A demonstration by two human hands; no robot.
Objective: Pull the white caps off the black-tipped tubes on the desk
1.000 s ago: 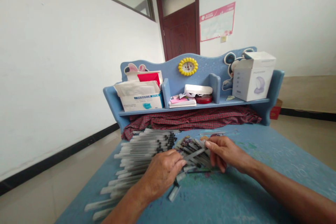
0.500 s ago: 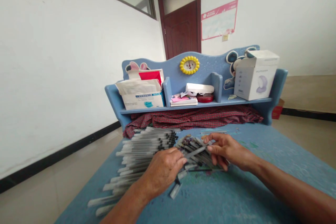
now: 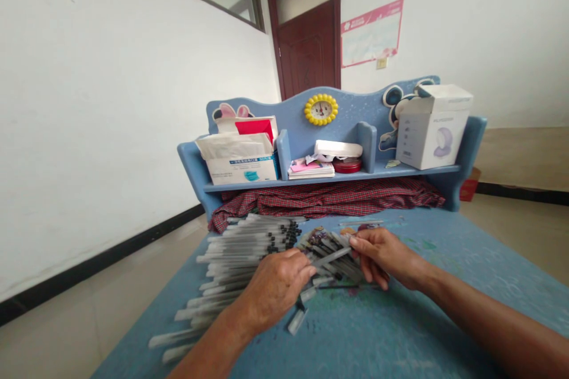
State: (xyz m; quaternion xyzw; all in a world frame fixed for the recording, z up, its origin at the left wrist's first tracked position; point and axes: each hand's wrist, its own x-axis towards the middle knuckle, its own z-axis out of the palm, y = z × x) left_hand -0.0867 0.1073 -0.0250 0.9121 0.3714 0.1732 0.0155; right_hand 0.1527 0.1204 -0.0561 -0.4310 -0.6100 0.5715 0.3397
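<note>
Clamping a tube (image 3: 333, 257) in left grip (image 3: 284, 278) and right grip (image 3: 377, 251), I judged the pen row (image 3: 240, 249) done, the heap (image 3: 328, 243) outstanding.

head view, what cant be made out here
Head view: the left end of the held tube, covered by the left hand.
Head view: inside the white box, hidden by its walls.
Head view: small print on the pink-edged poster, too small and blurred.
Head view: the right forearm, cut off by the right edge.

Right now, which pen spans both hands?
The translucent pen slanting from the left hand up to the right hand's fingertips. The others lie in the row at left or the jumbled pile behind it.
</note>
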